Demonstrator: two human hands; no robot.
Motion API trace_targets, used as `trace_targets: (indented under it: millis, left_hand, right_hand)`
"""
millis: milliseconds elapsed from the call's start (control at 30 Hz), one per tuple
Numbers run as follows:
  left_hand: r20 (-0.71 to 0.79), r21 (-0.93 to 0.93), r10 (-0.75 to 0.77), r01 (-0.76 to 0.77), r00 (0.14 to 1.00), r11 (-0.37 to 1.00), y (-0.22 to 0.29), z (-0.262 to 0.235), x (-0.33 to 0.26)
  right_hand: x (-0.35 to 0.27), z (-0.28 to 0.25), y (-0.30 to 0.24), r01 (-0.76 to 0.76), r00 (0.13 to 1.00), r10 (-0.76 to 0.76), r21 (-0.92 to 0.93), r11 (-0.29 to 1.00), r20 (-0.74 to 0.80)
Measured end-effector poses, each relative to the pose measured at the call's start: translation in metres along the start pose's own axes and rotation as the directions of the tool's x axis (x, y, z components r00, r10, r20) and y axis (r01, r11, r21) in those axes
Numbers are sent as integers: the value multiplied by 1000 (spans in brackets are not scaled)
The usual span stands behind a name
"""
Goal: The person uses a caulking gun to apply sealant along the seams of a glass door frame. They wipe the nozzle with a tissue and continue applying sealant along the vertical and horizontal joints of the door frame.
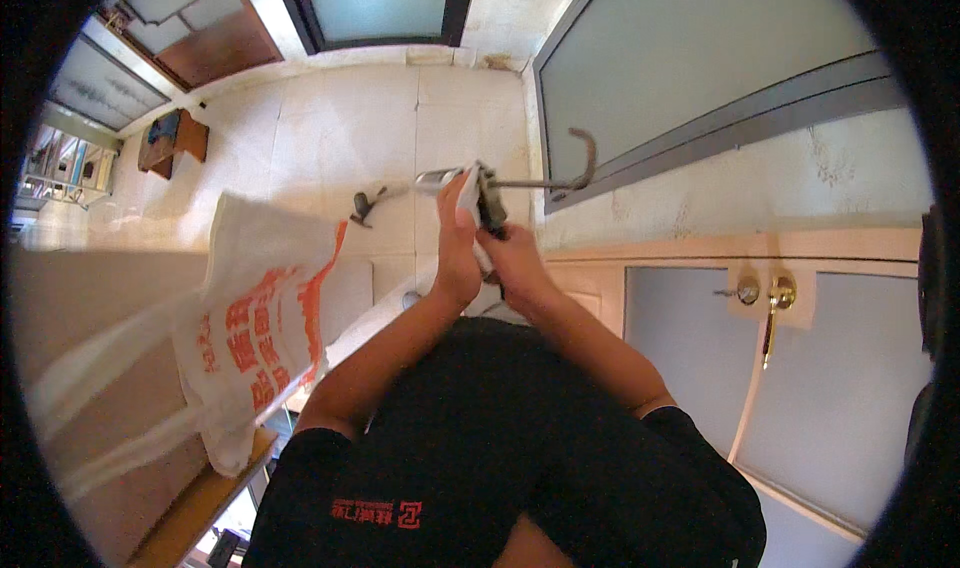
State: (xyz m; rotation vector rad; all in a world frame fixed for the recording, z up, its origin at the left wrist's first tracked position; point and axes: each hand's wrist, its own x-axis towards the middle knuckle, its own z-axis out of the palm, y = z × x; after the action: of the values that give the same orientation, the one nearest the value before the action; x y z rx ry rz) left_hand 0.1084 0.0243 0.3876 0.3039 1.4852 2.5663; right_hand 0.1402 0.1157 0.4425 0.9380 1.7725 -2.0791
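Note:
In front of my chest I hold a caulking gun (490,203), its dark body between my two hands. From its right side a thin metal rod sticks out and ends in an upturned rusty-looking hook. A pale, silvery tube end shows on the gun's left side. My left hand (458,248) is closed against the left of the gun, its fingers partly hidden and a white piece beside them. Lower down, my right hand (518,263) is wrapped round the handle area. Which fingers press on the trigger cannot be seen.
A white woven sack (265,318) with red print hangs at the left. On the tiled floor (330,108) lies a small dark tool (366,206). A brown stool (174,143) stands far left. Close on my right are a grey-framed glass panel (700,58) and a door with a brass handle (783,293).

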Motion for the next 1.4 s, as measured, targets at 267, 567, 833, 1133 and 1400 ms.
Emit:
trace_targets:
  millis: [267,567,833,1133,1400]
  left_hand:
    - [-435,158,-153,243,887,957,-23,-1,82]
    - [-818,-66,-108,95,564,993,-23,-33,217]
    - [-851,-121,-191,170,489,978,-22,-18,260]
    - [-424,278,-115,249,899,928,-87,33,328]
    - [5,36,30,-31,1000,999,-110,71,415]
  right_hand:
    - [100,3,-17,-20,993,7,114,993,117]
    - [213,-40,-93,16,978,17,-158,987,207]
    - [260,-89,-136,-41,981,24,86,995,195]
    - [275,-105,-167,11,998,-20,151,988,55]
    - [316,-96,-206,7,1000,-1,194,981,-27]
